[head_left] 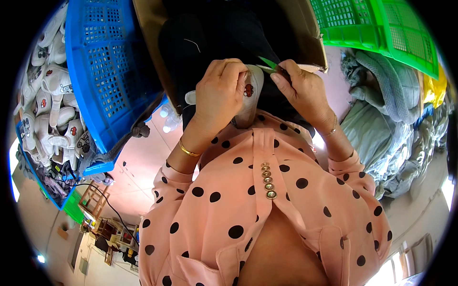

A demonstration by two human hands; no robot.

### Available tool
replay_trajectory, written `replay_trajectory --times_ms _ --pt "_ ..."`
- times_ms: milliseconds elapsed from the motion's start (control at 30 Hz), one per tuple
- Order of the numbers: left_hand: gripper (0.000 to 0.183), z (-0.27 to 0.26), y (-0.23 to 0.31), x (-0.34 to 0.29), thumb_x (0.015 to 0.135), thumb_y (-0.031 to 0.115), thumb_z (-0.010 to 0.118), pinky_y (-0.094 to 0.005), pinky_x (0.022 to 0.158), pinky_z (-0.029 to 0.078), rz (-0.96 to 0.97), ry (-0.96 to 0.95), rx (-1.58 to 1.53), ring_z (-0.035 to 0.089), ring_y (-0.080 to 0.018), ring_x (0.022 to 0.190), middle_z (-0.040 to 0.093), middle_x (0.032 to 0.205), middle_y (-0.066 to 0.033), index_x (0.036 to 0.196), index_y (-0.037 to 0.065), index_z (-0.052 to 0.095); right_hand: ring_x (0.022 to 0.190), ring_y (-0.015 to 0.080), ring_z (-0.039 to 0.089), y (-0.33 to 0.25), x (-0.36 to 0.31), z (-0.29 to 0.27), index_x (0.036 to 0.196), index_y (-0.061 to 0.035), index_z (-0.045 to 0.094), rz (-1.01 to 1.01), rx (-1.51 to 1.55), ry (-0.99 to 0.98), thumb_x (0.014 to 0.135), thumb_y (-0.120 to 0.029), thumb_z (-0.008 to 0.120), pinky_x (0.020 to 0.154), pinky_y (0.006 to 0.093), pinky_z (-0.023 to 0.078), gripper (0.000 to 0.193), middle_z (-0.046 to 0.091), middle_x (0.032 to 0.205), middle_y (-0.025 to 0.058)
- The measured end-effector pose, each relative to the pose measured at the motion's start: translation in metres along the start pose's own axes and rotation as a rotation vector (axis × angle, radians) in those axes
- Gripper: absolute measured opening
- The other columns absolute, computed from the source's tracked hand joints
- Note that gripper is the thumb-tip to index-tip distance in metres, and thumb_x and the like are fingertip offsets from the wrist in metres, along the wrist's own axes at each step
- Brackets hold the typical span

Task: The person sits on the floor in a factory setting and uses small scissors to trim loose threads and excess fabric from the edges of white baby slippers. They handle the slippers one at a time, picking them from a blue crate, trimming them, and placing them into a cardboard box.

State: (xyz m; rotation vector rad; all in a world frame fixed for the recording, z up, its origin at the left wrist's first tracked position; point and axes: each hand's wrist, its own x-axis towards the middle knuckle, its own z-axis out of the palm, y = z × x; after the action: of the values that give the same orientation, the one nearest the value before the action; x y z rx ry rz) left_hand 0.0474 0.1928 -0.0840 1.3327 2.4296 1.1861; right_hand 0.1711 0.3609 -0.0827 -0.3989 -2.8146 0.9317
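My left hand [220,88] is closed on a small white shoe [251,90] over my lap, its fingers bent over the shoe's upper edge. A red cartoon patch shows on the shoe's side, and a white strap end sticks out left of my hand. Close by on the right, my right hand [303,90] is closed around small scissors [269,64]. Their two narrow blades stand apart and point left toward the shoe; one looks green, the other pale. The handle is mostly hidden in my fingers. I cannot tell whether the blades touch the shoe.
A blue plastic crate [105,71] stands at the left, beside a heap of similar white shoes [52,95]. An open cardboard box [305,28] lies beyond my lap. At the right are a green crate [367,38] and piles of grey cloth [381,124]. Clear bottles [169,119] are on the floor.
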Motion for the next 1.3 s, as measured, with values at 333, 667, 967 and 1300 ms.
replay_trajectory --times_ms 333,667,967,1300 --pt "0.008 0.003 0.002 0.003 0.087 0.003 0.062 -0.0353 0.071 0.051 -0.051 -0.026 0.065 0.062 -0.0280 0.084 0.066 0.093 -0.0074 0.093 0.004 0.058 0.055 0.0276 0.059 -0.003 0.012 -0.018 0.077 -0.0054 0.052 -0.151 -0.263 -0.168 0.092 -0.041 0.060 0.049 0.0367 0.045 0.040 0.055 0.057 0.0087" --pt "0.008 0.003 0.003 0.002 0.087 0.002 0.062 -0.0341 0.072 0.051 -0.049 -0.021 0.079 0.063 -0.0269 0.084 0.066 0.095 -0.0080 0.094 0.003 0.058 0.059 0.0256 0.063 -0.011 0.018 -0.022 0.078 -0.0070 0.055 -0.167 -0.382 -0.212 0.091 -0.039 0.061 0.051 0.0349 0.047 0.035 0.060 0.061 0.0067" --pt "0.006 0.007 0.030 -0.019 0.089 0.001 0.060 -0.0337 0.073 0.050 -0.073 0.145 -0.345 0.062 -0.0299 0.083 0.066 0.096 -0.0127 0.094 0.002 0.057 0.071 0.0202 0.061 0.020 0.014 0.019 0.105 0.0056 0.062 0.202 0.557 -0.284 0.092 -0.041 0.066 0.066 0.0312 0.049 0.049 0.065 0.077 0.0183" --pt "0.009 -0.107 0.063 0.013 0.084 0.008 0.068 -0.0270 0.069 0.045 0.215 -0.400 -0.785 0.061 -0.0135 0.071 0.074 0.099 -0.0065 0.091 0.010 0.073 0.089 0.0107 0.063 0.017 0.009 -0.008 0.118 0.0021 0.064 0.193 0.882 -0.552 0.077 -0.016 0.075 0.085 0.0230 0.049 0.046 0.071 0.103 0.0083"
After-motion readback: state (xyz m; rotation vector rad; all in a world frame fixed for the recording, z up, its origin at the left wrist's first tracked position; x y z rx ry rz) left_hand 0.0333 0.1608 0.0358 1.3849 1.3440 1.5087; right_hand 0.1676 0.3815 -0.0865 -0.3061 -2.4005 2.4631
